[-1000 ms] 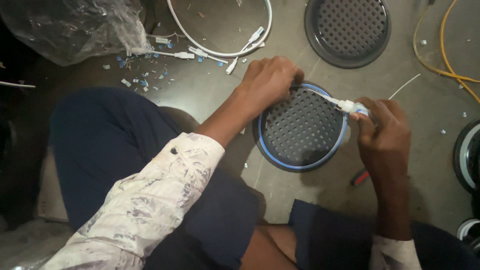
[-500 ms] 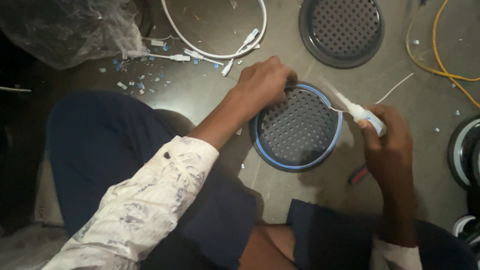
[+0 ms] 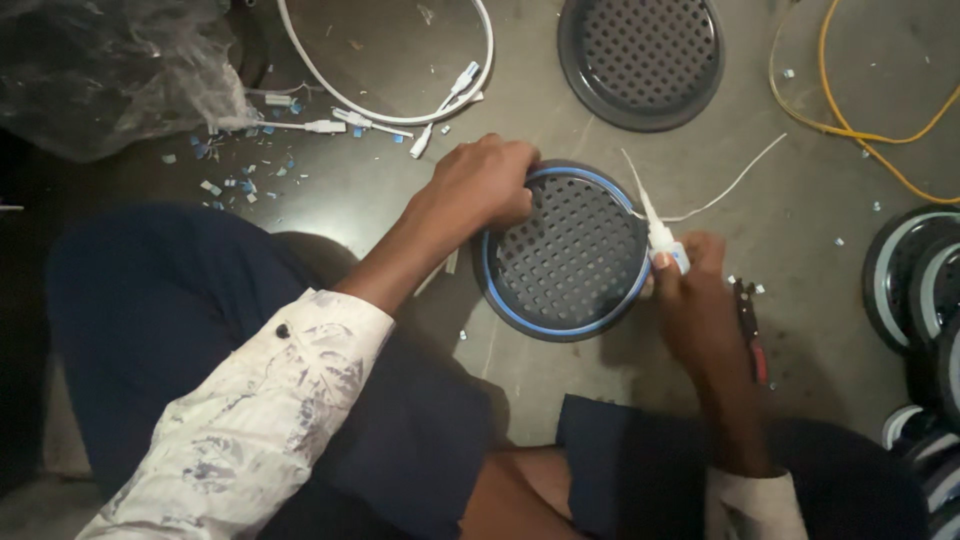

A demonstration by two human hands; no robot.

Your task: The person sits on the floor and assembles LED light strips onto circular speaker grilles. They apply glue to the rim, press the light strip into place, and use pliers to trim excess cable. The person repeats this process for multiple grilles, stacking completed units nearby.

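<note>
Head view: two hands are at work on one round perforated grille [image 3: 570,250], dark with a blue rim, lying flat on the grey floor [image 3: 560,390] between the person's knees. The left hand [image 3: 480,185] rests on the grille's upper-left edge, fingers curled together and clamped over the rim. The right hand [image 3: 695,300] sits just beside the grille's right edge, fingers closed around one small white tube [image 3: 660,235] whose thin nozzle points up and away. A second perforated grille [image 3: 640,55], without blue rim, lies well apart at the top. One white cable loop [image 3: 400,95], one yellow wire [image 3: 860,110] and one crumpled plastic bag [image 3: 110,70] also lie on the floor. A stack of dark discs [image 3: 920,290] shows at the right edge; their count cannot be told.
</note>
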